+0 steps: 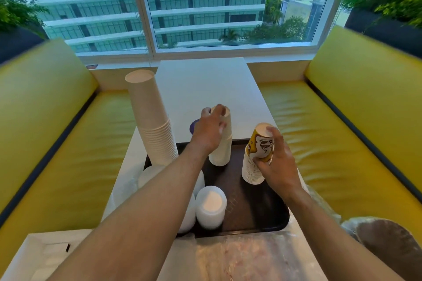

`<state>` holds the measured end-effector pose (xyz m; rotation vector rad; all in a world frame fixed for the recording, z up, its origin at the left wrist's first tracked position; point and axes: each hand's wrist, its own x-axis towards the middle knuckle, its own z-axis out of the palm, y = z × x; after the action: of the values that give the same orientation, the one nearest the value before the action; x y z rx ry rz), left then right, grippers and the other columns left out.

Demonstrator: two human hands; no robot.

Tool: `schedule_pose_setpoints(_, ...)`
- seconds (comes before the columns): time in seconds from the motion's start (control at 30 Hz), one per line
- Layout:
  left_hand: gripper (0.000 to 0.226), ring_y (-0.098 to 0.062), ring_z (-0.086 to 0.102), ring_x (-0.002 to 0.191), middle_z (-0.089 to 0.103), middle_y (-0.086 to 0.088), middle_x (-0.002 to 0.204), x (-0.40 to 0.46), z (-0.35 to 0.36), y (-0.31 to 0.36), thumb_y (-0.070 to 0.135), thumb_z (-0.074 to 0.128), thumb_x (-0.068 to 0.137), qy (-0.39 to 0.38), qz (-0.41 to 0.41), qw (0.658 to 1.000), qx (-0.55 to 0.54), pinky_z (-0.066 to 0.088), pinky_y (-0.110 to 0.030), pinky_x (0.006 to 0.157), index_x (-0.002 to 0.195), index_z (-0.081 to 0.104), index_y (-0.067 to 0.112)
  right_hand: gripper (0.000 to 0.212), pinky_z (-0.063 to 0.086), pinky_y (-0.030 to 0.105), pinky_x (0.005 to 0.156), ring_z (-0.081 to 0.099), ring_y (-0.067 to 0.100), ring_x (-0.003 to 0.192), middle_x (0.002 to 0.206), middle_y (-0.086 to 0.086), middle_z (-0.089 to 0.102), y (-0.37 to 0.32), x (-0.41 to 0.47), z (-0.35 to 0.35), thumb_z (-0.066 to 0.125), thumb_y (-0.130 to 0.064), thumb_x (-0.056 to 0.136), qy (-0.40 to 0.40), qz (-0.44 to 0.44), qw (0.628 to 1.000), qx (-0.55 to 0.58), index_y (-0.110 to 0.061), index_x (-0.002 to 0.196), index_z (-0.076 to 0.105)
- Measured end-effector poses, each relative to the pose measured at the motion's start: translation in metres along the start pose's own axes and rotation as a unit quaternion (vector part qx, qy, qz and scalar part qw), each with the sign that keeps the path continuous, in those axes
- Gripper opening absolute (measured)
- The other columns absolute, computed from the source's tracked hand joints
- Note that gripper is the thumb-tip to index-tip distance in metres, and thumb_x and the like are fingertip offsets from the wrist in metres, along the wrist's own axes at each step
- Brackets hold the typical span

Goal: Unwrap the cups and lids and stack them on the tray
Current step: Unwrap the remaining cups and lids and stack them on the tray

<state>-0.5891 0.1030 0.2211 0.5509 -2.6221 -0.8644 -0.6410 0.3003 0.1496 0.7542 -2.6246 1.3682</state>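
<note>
On the tray point(251, 212): tall cup stack point(151, 121) at far-left corner, shorter stack point(222, 150) mid-back, printed stack point(252, 166) to the right, lids point(211, 206) in front. Tray is set on table point(205, 84).

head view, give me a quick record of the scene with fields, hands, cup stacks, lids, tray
left hand: left hand reaching over the middle white cup stack, grip unclear
right hand: right hand gripping the printed cup stack
tall stack: tall white cup stack, tray's far left corner
lids: white lid stack on tray
tray: dark tray
</note>
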Motion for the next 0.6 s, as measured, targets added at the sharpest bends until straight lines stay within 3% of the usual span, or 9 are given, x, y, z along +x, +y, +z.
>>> schedule_pose_setpoints(0.13, 0.065, -0.025, 0.054, 0.125, 0.047, -0.01, 0.148, 0.007, 0.013, 0.006, 0.014, 0.063, 0.1, -0.006, -0.01, 0.998, -0.065, 0.046, -0.03, 0.093, 0.152, 0.026, 0.025, 0.11, 0.051, 0.042, 0.096, 0.058, 0.026, 0.12, 0.139, 0.004, 0.055, 0.009, 0.028, 0.001, 0.084, -0.009, 0.077, -0.004, 0.047, 0.999, 0.023, -0.04, 0.154, 0.012)
schedule_pose_setpoints(0.23, 0.07, -0.026, 0.04, 0.144, 0.039, -0.008, 0.158, 0.014, 0.018, 0.004, 0.018, 0.063, 0.1, -0.015, -0.023, 0.999, -0.044, 0.038, -0.036, 0.113, 0.159, 0.025, 0.015, 0.101, 0.053, 0.049, 0.096, 0.061, 0.027, 0.117, 0.139, 0.001, 0.056, 0.015, 0.049, 0.008, 0.086, -0.014, 0.075, -0.008, 0.052, 0.998, 0.026, -0.031, 0.152, 0.023)
schedule_pose_setpoints(0.37, 0.068, -0.025, 0.038, 0.145, 0.038, -0.007, 0.159, 0.018, 0.018, -0.001, 0.018, 0.062, 0.101, -0.014, -0.016, 0.999, -0.038, 0.037, -0.035, 0.114, 0.159, 0.027, 0.014, 0.08, 0.047, 0.036, 0.101, 0.053, 0.02, 0.124, 0.135, 0.003, 0.054, 0.016, 0.064, 0.015, 0.083, -0.013, 0.078, -0.003, 0.032, 0.999, 0.022, -0.017, 0.145, 0.04)
schedule_pose_setpoints(0.6, 0.074, -0.027, 0.04, 0.145, 0.036, -0.004, 0.162, 0.019, 0.019, -0.005, 0.02, 0.062, 0.101, -0.024, -0.028, 0.996, -0.075, 0.04, -0.039, 0.113, 0.162, 0.02, 0.018, 0.084, 0.046, 0.043, 0.108, 0.051, 0.021, 0.129, 0.138, 0.003, 0.053, 0.014, 0.079, 0.022, 0.085, -0.012, 0.077, -0.01, 0.04, 0.999, 0.026, -0.017, 0.147, 0.039)
